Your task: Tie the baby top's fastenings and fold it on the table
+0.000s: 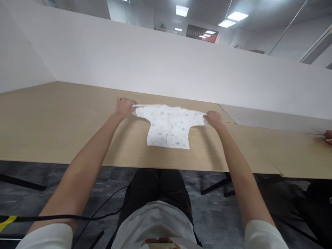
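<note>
Another person's hand (329, 135) cut off by the right edge; garment (168, 126) print too small to tell.

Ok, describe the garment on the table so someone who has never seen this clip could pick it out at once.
On the long wooden table in front of the white partition, it lies flat between the left hand and the right hand, each pinching a sleeve end. It is the small white baby shirt with a faint grey print, the only cloth there.

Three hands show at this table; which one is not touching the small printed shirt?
The hand at the far right table edge, another person's, lies well apart from the shirt. The wearer's left hand and right hand each grip a sleeve end.
</note>
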`<state>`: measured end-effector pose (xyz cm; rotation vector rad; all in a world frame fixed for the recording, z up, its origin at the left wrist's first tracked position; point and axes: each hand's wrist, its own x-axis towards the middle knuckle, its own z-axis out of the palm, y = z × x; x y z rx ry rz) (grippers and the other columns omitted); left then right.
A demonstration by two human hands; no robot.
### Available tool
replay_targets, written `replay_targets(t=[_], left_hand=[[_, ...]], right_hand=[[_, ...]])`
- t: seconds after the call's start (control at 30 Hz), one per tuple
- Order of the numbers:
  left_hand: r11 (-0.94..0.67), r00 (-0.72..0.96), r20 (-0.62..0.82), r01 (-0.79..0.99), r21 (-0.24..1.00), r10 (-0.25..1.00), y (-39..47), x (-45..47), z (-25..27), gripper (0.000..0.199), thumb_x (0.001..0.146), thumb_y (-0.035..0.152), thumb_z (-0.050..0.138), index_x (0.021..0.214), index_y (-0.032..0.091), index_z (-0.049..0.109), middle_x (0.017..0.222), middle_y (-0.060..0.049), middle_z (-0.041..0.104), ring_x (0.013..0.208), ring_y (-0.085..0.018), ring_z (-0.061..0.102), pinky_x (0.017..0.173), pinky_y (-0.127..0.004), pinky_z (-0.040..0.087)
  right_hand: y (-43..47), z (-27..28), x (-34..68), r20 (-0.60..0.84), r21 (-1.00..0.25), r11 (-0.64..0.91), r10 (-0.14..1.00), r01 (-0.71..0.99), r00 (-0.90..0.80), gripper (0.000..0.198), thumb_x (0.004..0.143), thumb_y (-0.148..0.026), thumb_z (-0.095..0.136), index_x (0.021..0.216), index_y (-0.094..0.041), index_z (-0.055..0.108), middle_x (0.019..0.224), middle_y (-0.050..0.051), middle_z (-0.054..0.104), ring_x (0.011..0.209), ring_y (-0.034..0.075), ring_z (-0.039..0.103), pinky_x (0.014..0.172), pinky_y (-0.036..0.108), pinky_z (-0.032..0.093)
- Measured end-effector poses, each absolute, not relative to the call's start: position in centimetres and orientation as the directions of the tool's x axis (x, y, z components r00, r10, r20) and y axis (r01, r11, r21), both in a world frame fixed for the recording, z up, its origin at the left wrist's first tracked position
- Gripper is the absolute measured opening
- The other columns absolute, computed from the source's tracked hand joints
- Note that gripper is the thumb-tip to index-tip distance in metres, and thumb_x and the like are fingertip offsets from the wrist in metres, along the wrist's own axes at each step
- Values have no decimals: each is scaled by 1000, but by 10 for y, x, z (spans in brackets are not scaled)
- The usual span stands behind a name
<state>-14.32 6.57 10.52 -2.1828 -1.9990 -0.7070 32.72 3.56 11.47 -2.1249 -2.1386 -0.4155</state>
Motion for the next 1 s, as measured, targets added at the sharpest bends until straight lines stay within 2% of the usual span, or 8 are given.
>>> replay_targets(t=[0.1, 0.23, 0.47, 0.63, 0.73, 0.83, 0.93, 1.0], left_hand=[[-197, -35, 546, 912, 360, 837, 57, -156, 138, 44, 79, 60, 45, 96, 23, 62, 99, 5, 69, 117, -13, 45, 109, -36, 18], [-202, -114, 507, 825, 527, 855, 31, -170, 134, 49, 63, 78, 39, 77, 33, 56, 91, 10, 70, 122, -9, 44, 108, -28, 23], [-272, 89, 341, 796, 540, 936, -16, -197, 46, 32, 58, 62, 53, 79, 41, 64, 89, 4, 70, 122, -25, 49, 111, -47, 23], [-268, 135, 282, 815, 514, 950, -46, -210, 9, 36, 61, 62, 52, 89, 43, 65, 96, 4, 69, 121, -29, 49, 109, -53, 26], [-167, -4, 284, 802, 574, 959, -53, -207, 5, 51, 60, 69, 46, 100, 41, 63, 109, 6, 67, 125, -30, 46, 108, -53, 28], [-32, -165, 208, 705, 709, 964, -51, -198, 6, 72, 54, 79, 41, 112, 40, 57, 116, 8, 66, 124, -29, 47, 105, -51, 33], [106, -256, 46, 547, 830, 966, -47, -189, 7, 94, 44, 91, 30, 117, 36, 54, 115, 7, 67, 120, -27, 52, 100, -48, 37], [146, -229, -21, 545, 826, 973, -47, -183, 7, 104, 41, 94, 22, 119, 33, 54, 118, 6, 66, 123, -27, 50, 100, -46, 38]], right_hand=[[28, 149, 342, 502, 90, -87, 864, 992, 30, 39, 96, -41, 40, 103, -7, 58, 88, 17, 62, 72, 17, 51, 61, 27, 25], [6, 147, 355, 632, 145, -117, 775, 983, -1, 54, 94, -56, 33, 94, -9, 59, 74, 13, 60, 59, 15, 44, 56, 27, 20], [-41, 56, 377, 526, 318, 233, 764, 919, -375, 48, 95, -50, 35, 67, -16, 53, 58, 5, 51, 52, 14, 41, 52, 26, 19], [-74, 17, 396, 349, 246, 318, 852, 915, -390, 24, 88, -24, 43, 68, -18, 55, 66, 7, 57, 60, 16, 48, 57, 26, 29], [-82, 7, 401, 323, 118, 171, 925, 978, -201, 19, 85, -23, 44, 74, -18, 58, 79, 11, 62, 73, 20, 54, 65, 28, 36], [-83, -1, 399, 405, -171, -54, 906, 984, 121, 23, 84, -33, 46, 93, -16, 59, 88, 13, 63, 78, 23, 58, 66, 31, 42], [-82, -7, 392, 316, -600, -186, 838, 778, 444, 43, 86, -47, 38, 109, -14, 53, 81, 11, 63, 67, 22, 59, 59, 32, 45], [-81, -10, 385, 207, -785, -196, 811, 588, 547, 53, 89, -54, 27, 112, -13, 51, 77, 10, 62, 61, 20, 58, 54, 31, 46]])
